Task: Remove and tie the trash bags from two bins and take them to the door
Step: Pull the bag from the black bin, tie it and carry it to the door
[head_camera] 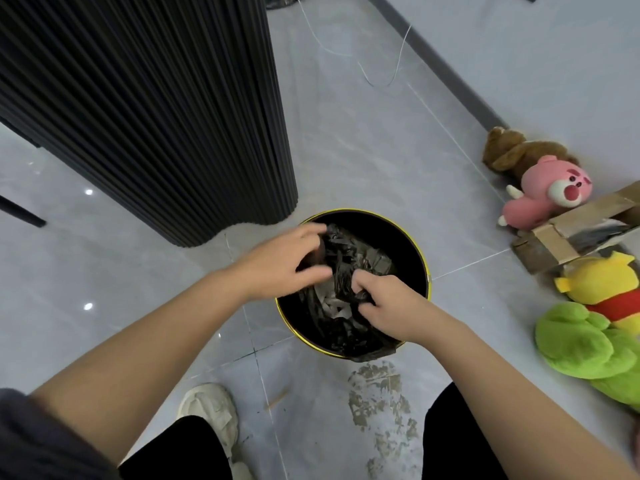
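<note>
Though blurred by motion, closes the left grip (277, 261) round a fold of the crumpled black plastic trash bag (349, 247), fingers above, thumb below. Pinches another bunch of that bag in the right grip (388, 306), fingers curled tight. Holds both over the mouth of the round black bin with the yellow rim (398, 237). Bag inside the bin, gathered towards the middle, with one flap draped over the near rim. Inside the bag, pale crumpled paper (329, 303) among the dark folds. Bin upright on the grey tiled floor (346, 133). Beyond the bin to the left, just beside it, a tall black fluted column (156, 109). Right of the bin, well apart, an open brown cardboard box (568, 233) lying tilted, with something dark grey inside, too unclear to name. Also right of the bin: a brown plush toy (519, 154), a pink plush bear (550, 192), a yellow plush in a red top (602, 285), a green plush (585, 344). Near side of the bin, a patch of grey-brown stains (377, 396) and a white shoe (211, 410).
</note>
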Demonstrator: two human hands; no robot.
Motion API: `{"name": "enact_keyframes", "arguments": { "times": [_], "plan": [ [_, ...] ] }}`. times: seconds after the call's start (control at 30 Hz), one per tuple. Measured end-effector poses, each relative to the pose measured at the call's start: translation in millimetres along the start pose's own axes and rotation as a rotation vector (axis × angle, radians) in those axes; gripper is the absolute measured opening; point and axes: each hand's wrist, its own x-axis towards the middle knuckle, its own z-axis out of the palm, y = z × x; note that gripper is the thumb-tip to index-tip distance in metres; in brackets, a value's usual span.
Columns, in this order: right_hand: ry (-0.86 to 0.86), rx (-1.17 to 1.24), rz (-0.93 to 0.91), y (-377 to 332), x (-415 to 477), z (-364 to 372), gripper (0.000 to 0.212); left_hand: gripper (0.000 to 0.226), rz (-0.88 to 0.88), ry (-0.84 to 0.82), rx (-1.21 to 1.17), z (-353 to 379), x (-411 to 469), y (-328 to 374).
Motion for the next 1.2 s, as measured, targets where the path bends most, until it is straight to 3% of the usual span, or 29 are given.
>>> {"name": "enact_keyframes", "arguments": {
  "times": [0.07,0.1,0.17,0.23,0.3,0.43,0.53,0.7,0.8,0.87,0.9,1.07,1.2],
  "plan": [
    [0.015,0.149,0.073,2.4,-2.5,-3.8,0.034,0.071,0.066,-0.184,0.271,3.3,-3.3,-2.3],
    [0.033,0.218,0.100,2.6,-2.9,-5.3,0.037,0.075,0.074,-0.220,0.414,6.7,-4.5,-1.8],
    [0.089,0.323,0.122,0.2,-3.1,-8.0,0.032,0.056,-0.006,-0.192,0.484,11.1,-2.3,3.0],
    [0.129,0.335,0.108,-1.4,-4.8,-9.8,0.026,0.033,-0.132,-0.090,0.321,11.3,2.4,8.2],
    [0.087,0.270,0.092,-3.4,-7.7,-10.2,0.038,0.012,-0.283,0.001,0.072,11.0,8.7,10.7],
    [0.126,0.066,0.116,-8.7,-2.7,-2.0,0.067,0.039,-0.468,0.001,-0.472,3.9,20.4,27.4],
    [0.241,0.076,0.156,-14.6,9.0,9.3,0.066,0.033,-0.519,-0.028,-0.621,-5.0,24.8,34.9],
    [0.364,0.277,0.142,-11.8,25.6,12.9,0.009,0.019,-0.518,0.012,-0.777,-4.6,29.1,28.3],
    [0.370,0.557,0.156,-13.5,29.6,10.0,0.034,0.005,-0.425,0.009,-0.739,-8.0,29.7,22.5],
    [0.269,0.757,0.067,-13.7,32.4,9.3,0.056,0.007,-0.313,-0.003,-0.598,-13.8,32.2,21.0],
    [0.196,0.860,0.030,-14.5,32.4,9.3,0.057,0.009,-0.264,-0.011,-0.519,-17.1,34.8,21.9],
    [0.034,1.266,0.118,-16.6,39.8,9.8,0.032,0.006,-0.168,-0.071,-0.328,-30.4,56.2,25.9],
    [0.103,1.021,0.127,-18.3,44.6,15.1,0.026,0.008,-0.197,-0.196,-0.388,-33.1,68.9,21.8]
  ]
}}
